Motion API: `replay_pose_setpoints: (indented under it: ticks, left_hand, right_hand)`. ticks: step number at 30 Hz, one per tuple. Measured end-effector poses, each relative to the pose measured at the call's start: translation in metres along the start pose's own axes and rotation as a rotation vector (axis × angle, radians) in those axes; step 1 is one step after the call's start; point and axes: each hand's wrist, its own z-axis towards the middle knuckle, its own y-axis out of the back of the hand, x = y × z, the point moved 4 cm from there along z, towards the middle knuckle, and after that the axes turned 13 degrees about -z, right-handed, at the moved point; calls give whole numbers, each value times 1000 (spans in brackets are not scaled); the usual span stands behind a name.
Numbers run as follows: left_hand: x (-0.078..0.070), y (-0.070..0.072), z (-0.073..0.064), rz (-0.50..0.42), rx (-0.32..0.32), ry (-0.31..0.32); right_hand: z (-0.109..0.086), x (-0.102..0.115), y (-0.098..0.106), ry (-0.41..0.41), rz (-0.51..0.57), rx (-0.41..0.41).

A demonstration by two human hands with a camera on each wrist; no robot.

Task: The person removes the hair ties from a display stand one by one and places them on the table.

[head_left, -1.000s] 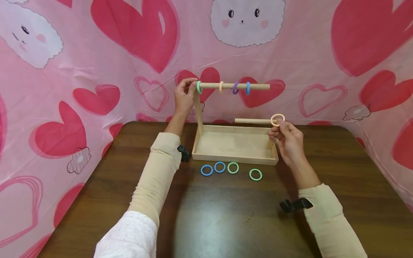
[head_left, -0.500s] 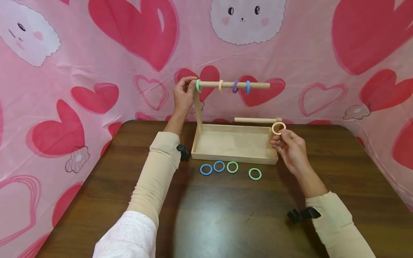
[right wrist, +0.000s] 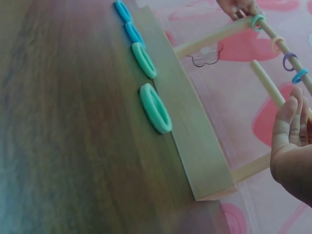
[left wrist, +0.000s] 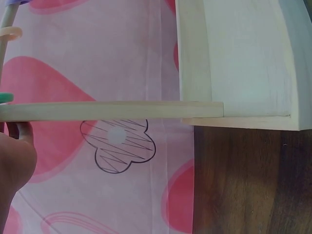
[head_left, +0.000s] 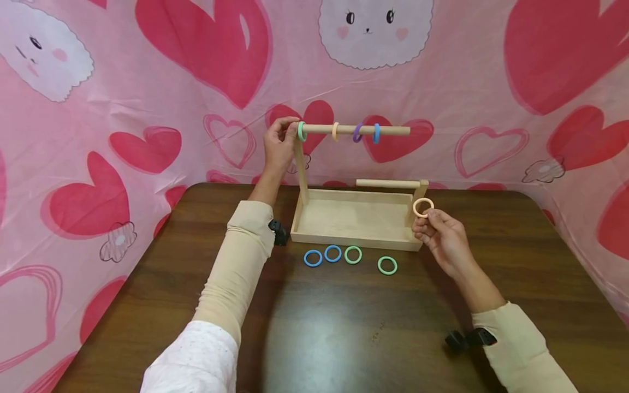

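No writing or brand could be read anywhere in the views. The peach ring (head_left: 423, 207), a thin, smooth, matte hoop in pale orange-tan, sat right of centre in the head view, pinched upright at its lower edge between the fingertips of the right hand (head_left: 440, 234), just beside the short right post of the wooden stand (head_left: 356, 218) and below the end of the lower dowel (head_left: 387, 184). The left hand (head_left: 279, 144), above centre-left, was curled round the top of the tall left post where the upper dowel (head_left: 355, 130) met it; in the left wrist view only the heel of that hand (left wrist: 14, 165) showed at the lower left edge.

The stand was pale, unfinished-looking wood with a fine grain: a shallow rectangular tray, round rods, squared posts. Four rings hung on the upper dowel: mint green (head_left: 301, 131) against the left hand, then peach (head_left: 336, 131), purple (head_left: 357, 133) and blue (head_left: 376, 134).

On the dark, wood-grained tabletop (head_left: 314, 333), in front of the tray's near wall, lay four flat rings in a row: two blue (head_left: 313, 258) (head_left: 332, 253) and two green (head_left: 352, 255) (head_left: 387, 265), the last slightly apart. Behind hung a wrinkled pink backdrop (head_left: 162, 82) printed with red hearts and white fluffy faces.
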Motion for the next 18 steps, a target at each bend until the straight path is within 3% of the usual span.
replay_pose_setpoints:
  ticks: [10,18]
  left_hand:
    - [0,0,-1,-1,11,-5]
    - [1,0,-1,-16,3,4]
  right_hand:
    - [-7,-8,6,-43,-25,31]
    - [-15,-13,14,-92,-31,127]
